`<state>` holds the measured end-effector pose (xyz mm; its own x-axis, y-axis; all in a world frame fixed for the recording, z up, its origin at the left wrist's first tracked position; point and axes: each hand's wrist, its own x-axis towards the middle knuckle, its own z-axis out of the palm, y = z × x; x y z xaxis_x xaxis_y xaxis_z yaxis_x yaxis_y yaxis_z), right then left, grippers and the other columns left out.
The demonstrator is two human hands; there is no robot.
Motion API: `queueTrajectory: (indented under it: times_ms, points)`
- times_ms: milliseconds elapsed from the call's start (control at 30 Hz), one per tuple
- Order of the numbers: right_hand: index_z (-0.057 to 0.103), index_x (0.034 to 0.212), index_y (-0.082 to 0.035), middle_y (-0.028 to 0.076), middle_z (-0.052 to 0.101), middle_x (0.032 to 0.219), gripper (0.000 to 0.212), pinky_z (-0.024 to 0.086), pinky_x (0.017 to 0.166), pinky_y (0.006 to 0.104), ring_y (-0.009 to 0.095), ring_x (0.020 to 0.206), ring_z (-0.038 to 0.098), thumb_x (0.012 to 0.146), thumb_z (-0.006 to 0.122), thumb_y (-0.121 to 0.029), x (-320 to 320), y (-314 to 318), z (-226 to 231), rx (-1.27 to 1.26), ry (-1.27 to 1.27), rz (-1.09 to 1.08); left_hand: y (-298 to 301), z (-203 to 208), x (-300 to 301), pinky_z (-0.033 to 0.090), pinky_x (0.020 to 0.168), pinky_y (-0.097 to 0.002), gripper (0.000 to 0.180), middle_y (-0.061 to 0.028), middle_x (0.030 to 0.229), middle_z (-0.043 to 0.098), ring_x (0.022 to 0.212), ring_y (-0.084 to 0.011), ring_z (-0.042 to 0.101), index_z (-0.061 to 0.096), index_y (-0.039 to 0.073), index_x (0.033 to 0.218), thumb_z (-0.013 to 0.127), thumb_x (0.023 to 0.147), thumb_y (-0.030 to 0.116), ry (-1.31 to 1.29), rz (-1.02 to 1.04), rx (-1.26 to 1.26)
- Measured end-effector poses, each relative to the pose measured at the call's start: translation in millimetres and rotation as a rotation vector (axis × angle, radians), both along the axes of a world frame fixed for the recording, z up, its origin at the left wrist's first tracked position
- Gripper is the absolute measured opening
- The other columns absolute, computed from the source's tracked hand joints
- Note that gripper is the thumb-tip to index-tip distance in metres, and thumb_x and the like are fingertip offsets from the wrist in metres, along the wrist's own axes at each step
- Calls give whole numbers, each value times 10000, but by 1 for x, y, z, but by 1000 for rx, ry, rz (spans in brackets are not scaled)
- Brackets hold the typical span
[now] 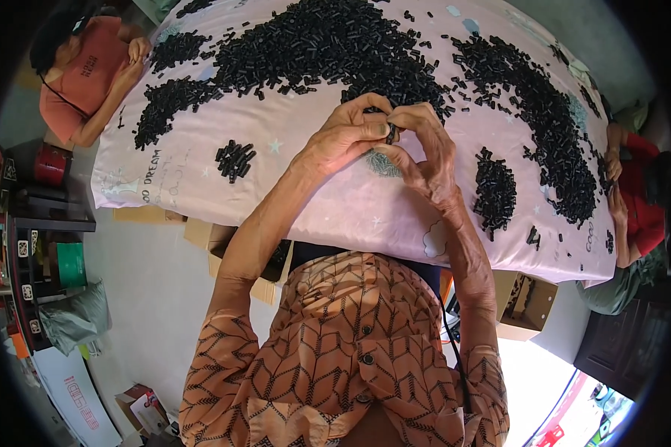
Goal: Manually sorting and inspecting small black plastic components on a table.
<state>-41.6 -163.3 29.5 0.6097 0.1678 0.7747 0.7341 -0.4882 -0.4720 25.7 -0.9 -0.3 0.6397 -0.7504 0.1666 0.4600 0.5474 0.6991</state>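
Observation:
Both my hands meet above the near middle of the pink table cover (313,201). A small black plastic piece (391,134) sits between my fingertips. My left hand (344,135) pinches it from the left, thumb stretched along it. From the right, my right hand (427,153) grips the same piece with thumb and forefinger. Dark bits also show beneath my left fingers, too covered to make out. Just beyond my hands spreads a large heap of black plastic pieces (313,45), short and tube-like.
Smaller piles lie left (235,160) and right (495,192) of my hands. A long pile (544,112) curves down the right side. One person (86,78) sits at the left edge, another (643,197) at the right. An open cardboard box (525,305) stands below the table edge.

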Motion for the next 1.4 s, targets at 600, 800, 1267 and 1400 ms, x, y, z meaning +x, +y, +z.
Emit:
queueTrajectory:
  times_ms: [600, 800, 1267, 1400]
  points:
    - [574, 970, -2, 106, 565, 888, 355, 480, 585, 317, 221, 705, 545, 681, 776, -47, -3, -1, -2, 1, -10, 3, -4, 2, -3, 476, 714, -236, 258, -36, 838, 553, 771, -110, 542, 563, 20, 1057, 589, 925, 241, 64, -57, -20]
    - [577, 994, -7, 113, 577, 889, 362, 487, 600, 337, 233, 721, 558, 690, 769, -46, 0, 0, -2, -18, -55, -25, -3, 6, -4, 486, 744, -231, 206, -42, 857, 561, 804, -99, 552, 570, 22, 1048, 628, 886, 134, 93, -24, -7]
    - [660, 828, -6, 114, 633, 755, 81, 498, 574, 327, 232, 626, 606, 761, 619, 14, 23, -50, -26, -5, 304, -299, 75, 29, -12, 500, 696, -230, 189, -74, 869, 672, 762, -107, 617, 664, 8, 974, 637, 792, -34, -446, 808, 719]
    - [657, 880, -38, 101, 609, 846, 141, 517, 640, 377, 281, 761, 617, 765, 588, 6, 29, -12, -44, -251, 237, -115, 144, 21, -33, 468, 722, -221, 230, -49, 886, 655, 755, -104, 580, 657, 7, 992, 579, 789, -68, -616, 1143, 991]
